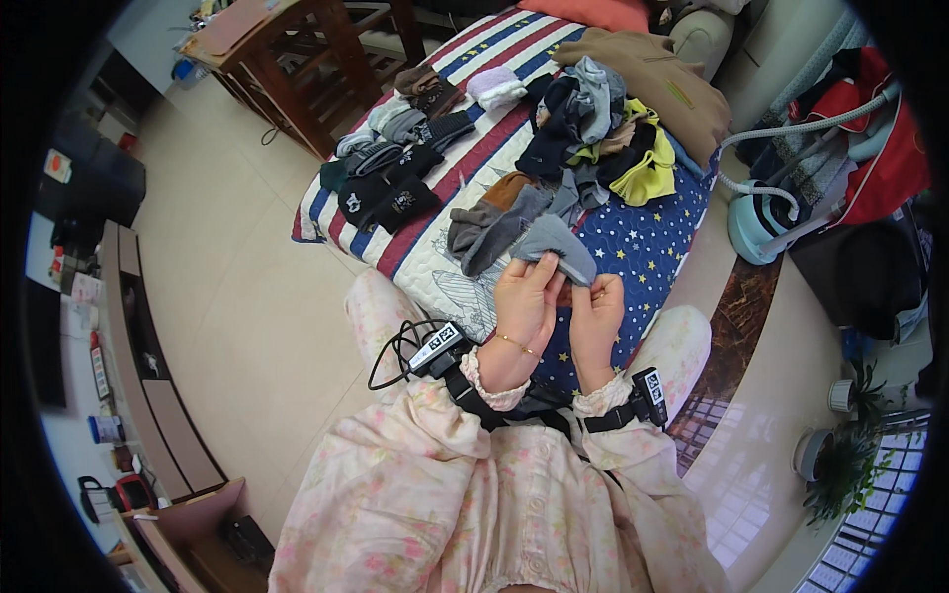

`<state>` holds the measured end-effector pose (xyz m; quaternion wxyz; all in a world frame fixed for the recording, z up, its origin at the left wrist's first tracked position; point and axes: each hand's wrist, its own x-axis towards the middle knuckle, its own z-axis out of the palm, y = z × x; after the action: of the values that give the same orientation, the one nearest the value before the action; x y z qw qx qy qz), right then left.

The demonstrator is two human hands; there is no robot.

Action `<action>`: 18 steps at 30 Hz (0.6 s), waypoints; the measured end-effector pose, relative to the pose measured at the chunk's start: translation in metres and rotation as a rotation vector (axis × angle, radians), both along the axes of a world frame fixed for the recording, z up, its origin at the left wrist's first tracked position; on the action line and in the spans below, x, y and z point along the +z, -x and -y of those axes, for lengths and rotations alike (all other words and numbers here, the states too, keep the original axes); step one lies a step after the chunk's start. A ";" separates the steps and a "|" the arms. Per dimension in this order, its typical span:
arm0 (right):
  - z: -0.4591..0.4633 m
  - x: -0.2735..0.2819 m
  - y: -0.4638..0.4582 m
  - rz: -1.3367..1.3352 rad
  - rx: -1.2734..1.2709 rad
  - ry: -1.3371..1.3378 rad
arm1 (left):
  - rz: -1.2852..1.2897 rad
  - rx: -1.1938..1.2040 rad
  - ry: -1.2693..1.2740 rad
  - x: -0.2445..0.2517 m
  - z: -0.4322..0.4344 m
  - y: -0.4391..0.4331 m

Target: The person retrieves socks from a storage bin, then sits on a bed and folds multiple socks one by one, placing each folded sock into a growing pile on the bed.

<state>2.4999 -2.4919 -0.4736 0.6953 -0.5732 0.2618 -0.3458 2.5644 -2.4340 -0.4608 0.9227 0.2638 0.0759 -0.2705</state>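
Both my hands pinch a grey sock [556, 241] above the near part of a quilted cover [474, 156]. My left hand [525, 293] grips its left side, and my right hand [597, 319] holds its lower right edge. Just beyond lie loose grey socks [497, 230] and a brown one [510, 190]. Black socks [389, 200] lie at the left, with grey socks [400, 121] and dark brown socks [426, 87] behind them. A lilac and white fuzzy sock [495, 87] is at the back. A mixed heap at the right includes a yellow and black piece [646, 167].
A brown garment [652, 81] lies at the cover's back right. Beyond the right edge stands a light blue appliance [756, 222] with a hose. A wooden table [296, 59] is at the back left. Potted plants [838, 474] stand at the lower right.
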 end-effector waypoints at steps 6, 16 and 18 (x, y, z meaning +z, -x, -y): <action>0.009 -0.005 -0.009 -0.041 -0.058 0.314 | -0.150 -0.276 0.084 -0.008 -0.016 -0.014; 0.024 0.010 -0.026 0.016 0.333 0.253 | 0.557 -0.514 -0.465 0.015 -0.059 -0.063; 0.023 0.012 -0.030 -0.017 0.321 0.243 | 0.649 -0.510 -0.571 0.012 -0.059 -0.067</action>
<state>2.5298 -2.5145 -0.4613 0.6651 -0.6900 0.1293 -0.2545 2.6319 -2.3752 -0.4485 0.6942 0.5865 -0.2108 -0.3601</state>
